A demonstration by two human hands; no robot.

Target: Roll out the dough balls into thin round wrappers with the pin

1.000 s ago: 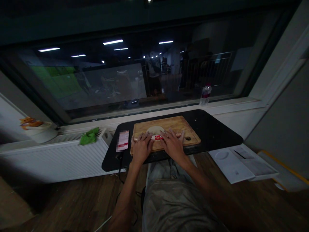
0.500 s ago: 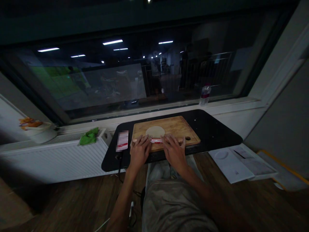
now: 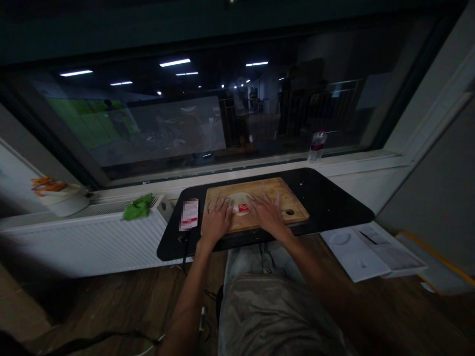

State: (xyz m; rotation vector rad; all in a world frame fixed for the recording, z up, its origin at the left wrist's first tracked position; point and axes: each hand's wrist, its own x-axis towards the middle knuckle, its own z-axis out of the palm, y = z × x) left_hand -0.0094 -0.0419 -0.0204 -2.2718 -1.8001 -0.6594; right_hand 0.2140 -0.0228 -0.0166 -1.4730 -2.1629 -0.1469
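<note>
- My left hand (image 3: 217,217) lies palm down, nearly flat, fingers stretched forward and a little apart, over the left part of a rolling pin (image 3: 243,207).
- My right hand (image 3: 266,212) lies the same way over the right part, its fingers fanned wider. Neither hand is closed in a fist around the pin.
- Between my hands shows the pin's middle, a smooth cylinder with a red and white label. In this dim light, with my hands covering the rest, I cannot quite tell whether my thumbs curl under it.
- Beneath the pin's middle is a thin, pale, round sheet of dough (image 3: 241,197), showing on the far and near sides of the label.
- The dough lies on a wooden board (image 3: 276,185), a rectangle of warm brown grain with a dark oval hole near its right end.
- The board rests on a black table (image 3: 334,202) with rounded corners and a few pale specks on its smooth top.
- Left of the board lies a flat rectangular thing (image 3: 190,213), white with a red band, partly blurred.
- Further left, a crumpled green cloth (image 3: 138,206) sits on a ribbed white radiator (image 3: 92,247).
- Beyond the table, a clear bottle (image 3: 317,147) stands upright beside the dark glass window (image 3: 185,113).
</note>
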